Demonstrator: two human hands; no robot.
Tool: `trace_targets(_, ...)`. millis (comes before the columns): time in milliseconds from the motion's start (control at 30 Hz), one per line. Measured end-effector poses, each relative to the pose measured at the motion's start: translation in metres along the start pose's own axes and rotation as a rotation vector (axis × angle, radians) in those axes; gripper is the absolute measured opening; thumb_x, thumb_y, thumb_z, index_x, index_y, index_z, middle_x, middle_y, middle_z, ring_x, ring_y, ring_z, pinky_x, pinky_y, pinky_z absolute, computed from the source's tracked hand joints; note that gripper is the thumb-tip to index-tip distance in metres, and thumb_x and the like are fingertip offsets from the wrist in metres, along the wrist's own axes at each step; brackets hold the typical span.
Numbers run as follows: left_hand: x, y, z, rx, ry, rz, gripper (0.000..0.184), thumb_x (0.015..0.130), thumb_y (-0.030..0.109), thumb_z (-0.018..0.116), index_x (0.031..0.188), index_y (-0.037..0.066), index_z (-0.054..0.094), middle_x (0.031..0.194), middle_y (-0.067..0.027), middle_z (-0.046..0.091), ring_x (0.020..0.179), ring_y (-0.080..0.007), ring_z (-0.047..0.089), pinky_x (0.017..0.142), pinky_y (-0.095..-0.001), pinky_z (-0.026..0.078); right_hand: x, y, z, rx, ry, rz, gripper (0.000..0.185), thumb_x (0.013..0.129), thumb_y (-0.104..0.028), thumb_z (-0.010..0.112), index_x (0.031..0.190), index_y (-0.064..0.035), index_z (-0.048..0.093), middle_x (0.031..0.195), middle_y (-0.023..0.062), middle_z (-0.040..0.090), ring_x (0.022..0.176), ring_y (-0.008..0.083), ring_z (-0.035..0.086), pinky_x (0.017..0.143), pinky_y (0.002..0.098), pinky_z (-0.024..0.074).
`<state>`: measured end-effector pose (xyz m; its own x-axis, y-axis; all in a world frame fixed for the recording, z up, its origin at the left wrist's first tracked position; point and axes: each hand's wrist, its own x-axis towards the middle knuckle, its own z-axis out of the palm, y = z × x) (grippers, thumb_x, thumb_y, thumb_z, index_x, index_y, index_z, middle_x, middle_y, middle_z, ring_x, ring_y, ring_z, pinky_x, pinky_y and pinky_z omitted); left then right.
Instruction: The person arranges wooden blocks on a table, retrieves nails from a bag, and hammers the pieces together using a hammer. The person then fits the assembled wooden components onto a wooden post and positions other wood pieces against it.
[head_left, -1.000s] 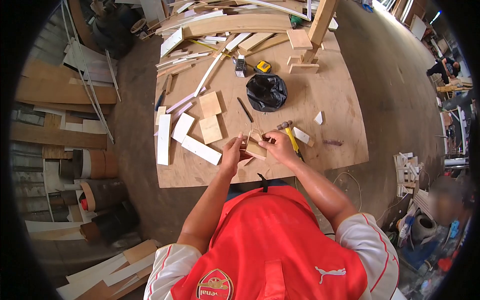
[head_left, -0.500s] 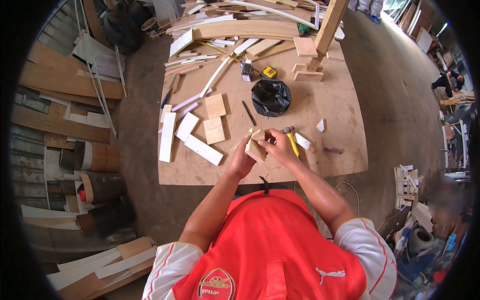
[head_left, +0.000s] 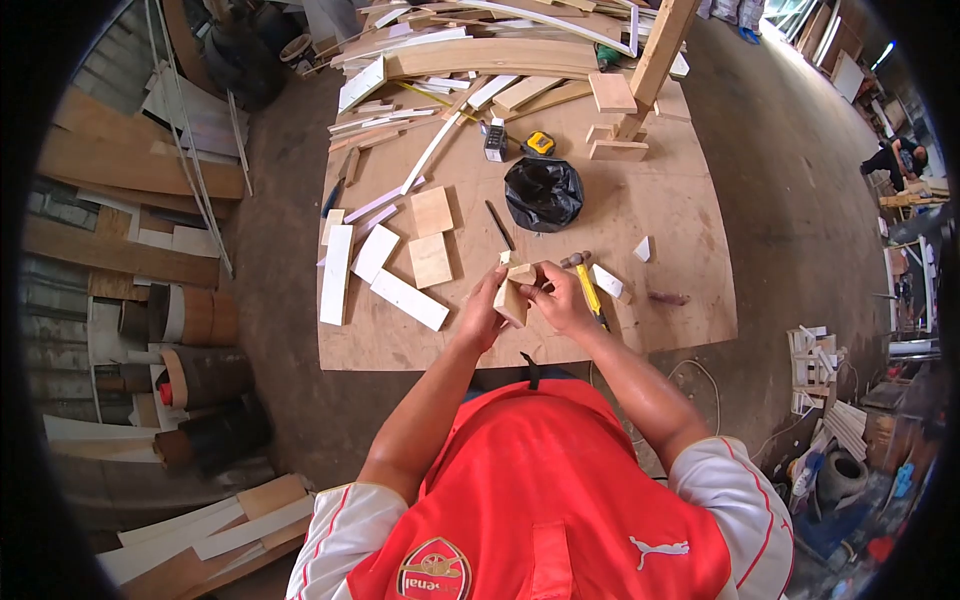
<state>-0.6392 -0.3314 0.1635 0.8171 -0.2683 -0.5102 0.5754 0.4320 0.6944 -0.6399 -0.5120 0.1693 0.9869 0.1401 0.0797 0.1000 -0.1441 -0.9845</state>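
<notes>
Just over the near edge of the workbench, my left hand (head_left: 482, 314) is closed around a small wooden block (head_left: 511, 304). My right hand (head_left: 562, 303) pinches at the block's other side, where a smaller wood piece (head_left: 522, 272) sits against its upper end. Whether the two pieces are joined, I cannot tell. Right of my right hand lies a hammer (head_left: 587, 283) with a yellow handle, beside a white-faced block (head_left: 611, 284). A slim dark tool (head_left: 498, 225) rests beyond my fingers, pointing away.
A black plastic-lined container (head_left: 543, 196) stands mid-bench, with a yellow tape measure (head_left: 540, 143) and a small box (head_left: 495, 141) behind it. Square wood pieces (head_left: 431, 261) and white boards (head_left: 408, 300) lie left. An upright post (head_left: 655, 75) rises at the far right. Offcuts (head_left: 490, 62) cover the back.
The block has been turned slightly in my hands, so the smaller piece at its top shows more. My right-hand fingers have shifted a little on it.
</notes>
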Motion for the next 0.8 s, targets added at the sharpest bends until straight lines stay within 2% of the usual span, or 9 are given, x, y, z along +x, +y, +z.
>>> trace_targets(33, 0.001, 0.0, 0.003, 0.044, 0.037, 0.025, 0.051, 0.112, 0.045, 0.052, 0.15, 0.011, 0.053, 0.117, -0.0098, 0.07, 0.093, -0.0219, 0.071, 0.072, -0.0364, 0.059, 0.001, 0.015, 0.001, -0.042, -0.021, -0.026, 0.028, 0.092, -0.01, 0.081, 0.116, -0.0015, 0.069, 0.084, 0.0085, 0.071, 0.074, 0.0145, 0.068, 0.066, 0.032, 0.053)
trace_targets(133, -0.006, 0.004, 0.004, 0.244, 0.056, -0.022, 0.056, 0.112, 0.048, 0.05, 0.154, 0.011, 0.05, 0.112, -0.0097, 0.068, 0.084, -0.019, 0.069, 0.068, -0.0344, 0.057, -0.011, 0.014, 0.0, -0.066, 0.043, 0.011, 0.035, 0.093, -0.009, 0.08, 0.126, -0.0043, 0.066, 0.086, 0.0056, 0.073, 0.073, 0.0122, 0.067, 0.066, 0.0301, 0.0521)
trace_targets(233, -0.008, -0.015, -0.011, 0.157, 0.11, -0.165, 0.059, 0.112, 0.051, 0.049, 0.156, 0.012, 0.049, 0.106, -0.0073, 0.066, 0.075, -0.0147, 0.064, 0.062, -0.0307, 0.053, -0.023, 0.043, -0.001, 0.115, -0.065, 0.131, 0.042, 0.096, -0.009, 0.078, 0.135, -0.0086, 0.063, 0.089, 0.0046, 0.074, 0.074, 0.0119, 0.067, 0.065, 0.029, 0.0523)
trace_targets(333, -0.016, -0.032, -0.025, 0.396, 0.125, -0.12, 0.063, 0.112, 0.053, 0.049, 0.16, 0.014, 0.043, 0.114, -0.0082, 0.064, 0.083, -0.0151, 0.063, 0.065, -0.0309, 0.051, -0.036, 0.053, -0.003, 0.383, -0.093, 0.405, 0.037, 0.1, -0.011, 0.075, 0.135, -0.0085, 0.064, 0.09, 0.006, 0.074, 0.075, 0.0124, 0.068, 0.063, 0.029, 0.0547)
trace_targets(433, -0.024, -0.053, -0.038, 0.42, 0.016, -0.044, 0.069, 0.109, 0.059, 0.051, 0.163, 0.017, 0.042, 0.111, -0.0035, 0.062, 0.085, -0.0128, 0.06, 0.069, -0.0299, 0.05, -0.044, 0.048, 0.0, 0.566, -0.021, 0.568, 0.035, 0.103, -0.017, 0.074, 0.134, -0.0055, 0.064, 0.087, 0.0079, 0.072, 0.073, 0.0134, 0.069, 0.062, 0.0296, 0.0576)
trace_targets(500, -0.034, -0.06, -0.039, 0.362, -0.031, -0.014, 0.061, 0.109, 0.053, 0.056, 0.157, 0.015, 0.048, 0.102, 0.0033, 0.061, 0.084, -0.0084, 0.056, 0.067, -0.0264, 0.047, -0.046, 0.044, 0.006, 0.605, -0.015, 0.621, 0.032, 0.104, -0.021, 0.072, 0.129, -0.0036, 0.064, 0.086, 0.0073, 0.072, 0.069, 0.0133, 0.068, 0.06, 0.0293, 0.0578)
trace_targets(600, -0.042, -0.071, -0.045, 0.345, 0.0, 0.048, 0.058, 0.109, 0.051, 0.057, 0.154, 0.013, 0.053, 0.101, 0.0048, 0.06, 0.089, -0.0092, 0.056, 0.074, -0.0285, 0.049, -0.052, 0.049, 0.011, 0.589, -0.026, 0.665, 0.029, 0.107, -0.026, 0.069, 0.122, -0.0021, 0.065, 0.084, 0.0072, 0.072, 0.066, 0.0132, 0.068, 0.059, 0.0288, 0.0577)
trace_targets(700, -0.044, -0.078, -0.056, 0.316, -0.105, 0.121, 0.056, 0.11, 0.05, 0.056, 0.148, 0.009, 0.057, 0.105, 0.0035, 0.062, 0.098, -0.0102, 0.057, 0.082, -0.0313, 0.051, -0.057, 0.054, 0.014, 0.553, -0.044, 0.643, 0.031, 0.109, -0.03, 0.066, 0.115, 0.0, 0.066, 0.082, 0.0076, 0.071, 0.064, 0.0131, 0.067, 0.057, 0.0287, 0.057)
trace_targets(800, -0.057, -0.075, -0.044, 0.228, -0.017, 0.139, 0.058, 0.11, 0.052, 0.055, 0.144, 0.005, 0.06, 0.11, -0.0001, 0.066, 0.101, -0.0129, 0.061, 0.085, -0.0336, 0.054, -0.072, 0.05, 0.018, 0.499, -0.011, 0.627, 0.034, 0.111, -0.033, 0.062, 0.108, -0.0001, 0.068, 0.079, 0.0075, 0.071, 0.062, 0.0125, 0.066, 0.056, 0.0283, 0.0565)
